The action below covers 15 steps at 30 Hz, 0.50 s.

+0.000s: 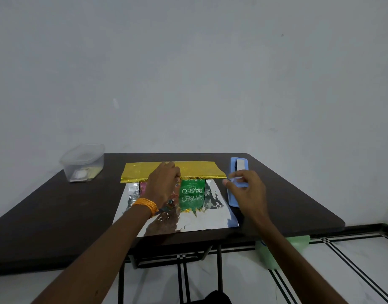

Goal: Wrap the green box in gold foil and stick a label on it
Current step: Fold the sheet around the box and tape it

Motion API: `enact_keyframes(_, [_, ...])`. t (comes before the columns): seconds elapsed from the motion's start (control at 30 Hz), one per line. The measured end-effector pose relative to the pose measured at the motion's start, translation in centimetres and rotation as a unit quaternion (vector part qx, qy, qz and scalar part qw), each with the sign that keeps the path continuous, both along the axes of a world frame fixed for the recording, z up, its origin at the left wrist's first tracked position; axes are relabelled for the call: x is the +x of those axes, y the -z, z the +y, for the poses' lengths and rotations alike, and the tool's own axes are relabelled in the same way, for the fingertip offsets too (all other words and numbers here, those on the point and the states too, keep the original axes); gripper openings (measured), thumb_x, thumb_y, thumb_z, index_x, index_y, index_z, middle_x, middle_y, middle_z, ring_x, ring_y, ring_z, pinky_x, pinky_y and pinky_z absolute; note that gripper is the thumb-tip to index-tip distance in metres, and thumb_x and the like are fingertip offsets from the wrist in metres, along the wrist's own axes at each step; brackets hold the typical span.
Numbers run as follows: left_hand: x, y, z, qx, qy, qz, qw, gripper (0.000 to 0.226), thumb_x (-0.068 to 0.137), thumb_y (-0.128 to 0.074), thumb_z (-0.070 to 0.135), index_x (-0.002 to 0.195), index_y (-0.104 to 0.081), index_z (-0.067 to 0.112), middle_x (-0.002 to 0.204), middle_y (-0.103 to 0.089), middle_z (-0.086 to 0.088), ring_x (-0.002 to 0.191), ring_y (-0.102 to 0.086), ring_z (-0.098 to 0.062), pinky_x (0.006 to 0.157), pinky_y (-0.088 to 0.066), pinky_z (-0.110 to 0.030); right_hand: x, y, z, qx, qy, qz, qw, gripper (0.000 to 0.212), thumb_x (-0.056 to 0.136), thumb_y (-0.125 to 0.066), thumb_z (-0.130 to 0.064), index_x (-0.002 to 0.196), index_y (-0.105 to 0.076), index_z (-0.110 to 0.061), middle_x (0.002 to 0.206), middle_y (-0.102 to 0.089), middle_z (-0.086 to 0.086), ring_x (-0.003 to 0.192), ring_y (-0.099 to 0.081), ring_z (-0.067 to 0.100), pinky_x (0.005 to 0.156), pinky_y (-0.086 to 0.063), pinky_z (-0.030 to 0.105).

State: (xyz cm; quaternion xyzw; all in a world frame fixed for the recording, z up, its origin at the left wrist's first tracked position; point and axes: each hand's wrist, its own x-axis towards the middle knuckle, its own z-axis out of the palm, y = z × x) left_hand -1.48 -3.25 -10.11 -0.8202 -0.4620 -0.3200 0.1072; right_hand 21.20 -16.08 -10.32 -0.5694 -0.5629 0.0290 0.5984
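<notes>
Over green box [192, 189], gold foil [199, 170] half-draped, gripped by left hand [164, 183]; right hand [248, 191] unclear.

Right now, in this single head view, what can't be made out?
All from the head view.
Green box: top under the gold foil, left part behind the left hand.
Right hand: fingertips blurred; whether it pinches tape from the blue dispenser is unclear.
Clear container: contents too small to identify.
Green object under the table: mostly hidden by the tabletop edge.

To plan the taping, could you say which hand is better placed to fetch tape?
Probably right: right hand is by the blue tape dispenser; left hand holds gold foil on the green box.
</notes>
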Motion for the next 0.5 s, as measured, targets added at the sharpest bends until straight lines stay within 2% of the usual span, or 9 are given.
enact_keyframes(0.1, [-0.1,-0.2,0.1,0.003,-0.003,0.001,1.0,0.002,0.09,-0.068,0.018,0.089,-0.068,0.02,0.089,-0.061,0.002,0.089,-0.054,-0.02,0.064,-0.043,-0.031,-2.5,-1.7,2.1,-0.038,-0.107,-0.03,0.993,0.034,0.083,-0.079,-0.016,0.108,-0.063,-0.033,0.112,-0.065,-0.01,0.101,-0.061,0.006,0.08,-0.053,0.022])
enact_keyframes(0.27, [-0.7,-0.5,0.4,0.006,0.01,0.003,1.0,0.006,0.087,-0.069,0.02,0.093,-0.07,0.023,0.09,-0.062,0.002,0.091,-0.058,-0.022,0.064,-0.048,-0.034,-5.4,-2.4,8.0,-0.066,-0.135,-0.18,0.972,0.067,0.082,-0.08,-0.014,0.14,-0.051,-0.031,0.107,-0.068,-0.003,0.103,-0.062,0.012,0.087,-0.051,0.035])
enact_keyframes(0.4, [-1.2,-0.6,0.2,0.016,0.016,-0.006,1.0,0.009,0.089,-0.068,0.025,0.098,-0.071,0.025,0.093,-0.065,0.003,0.092,-0.06,-0.021,0.068,-0.05,-0.034,-6.1,-2.2,11.1,-0.065,-0.143,-0.244,0.957,0.08,0.082,-0.081,-0.012,0.148,-0.041,-0.031,0.093,-0.073,-0.006,0.076,-0.061,0.008,0.076,-0.05,0.032])
enact_keyframes(0.5, [-1.4,-0.8,0.3,0.016,0.028,-0.017,0.999,0.011,0.088,-0.07,0.028,0.099,-0.071,0.025,0.094,-0.068,0.004,0.091,-0.063,-0.02,0.07,-0.05,-0.032,-5.6,-1.5,11.9,-0.05,-0.173,-0.225,0.957,0.082,0.081,-0.08,-0.008,0.148,-0.04,-0.035,0.079,-0.073,-0.012,0.078,-0.069,0.007,0.083,-0.05,0.026])
